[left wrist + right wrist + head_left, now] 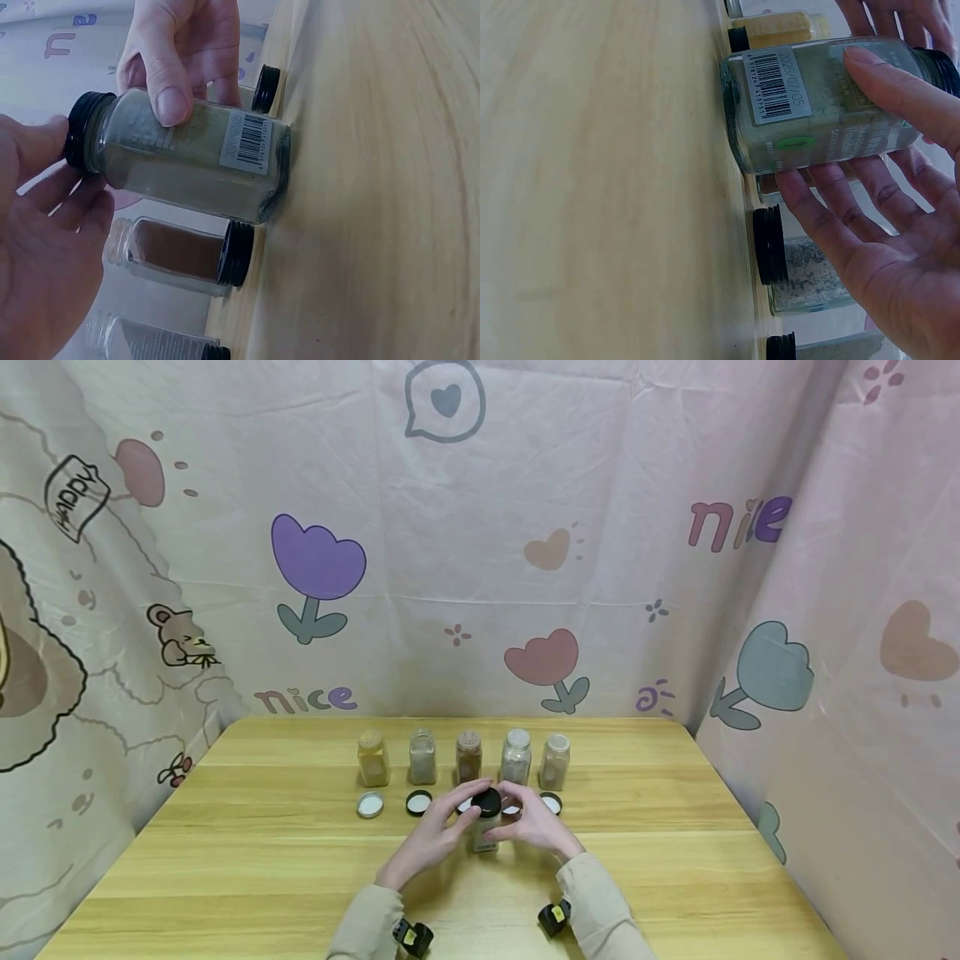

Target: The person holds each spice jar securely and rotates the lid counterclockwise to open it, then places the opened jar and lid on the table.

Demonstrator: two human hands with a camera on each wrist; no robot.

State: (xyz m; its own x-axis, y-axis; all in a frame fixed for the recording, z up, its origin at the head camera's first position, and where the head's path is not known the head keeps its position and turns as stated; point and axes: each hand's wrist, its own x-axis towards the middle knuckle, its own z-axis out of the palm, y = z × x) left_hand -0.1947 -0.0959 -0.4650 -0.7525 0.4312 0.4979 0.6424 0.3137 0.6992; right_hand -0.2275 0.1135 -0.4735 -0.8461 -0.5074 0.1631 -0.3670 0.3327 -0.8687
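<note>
Upright at the front middle of the table is a square glass spice jar (486, 841) with a black screw cap (487, 802). My left hand (437, 832) grips the cap between thumb and fingers. My right hand (536, 822) holds the jar's body, thumb on one side and fingers on the other. A barcode label (778, 85) shows low on the glass in the right wrist view. Pale, greenish-grey contents fill much of the jar (195, 165) in the left wrist view, where its base is close over the table.
Several spice jars stand uncapped in a row behind the hands, among them a yellow one (373, 767) and a brown one (468, 763). Their lids lie before them, including a left lid (370, 805) and a right lid (552, 802). A printed curtain (450, 568) hangs behind the table (247, 860).
</note>
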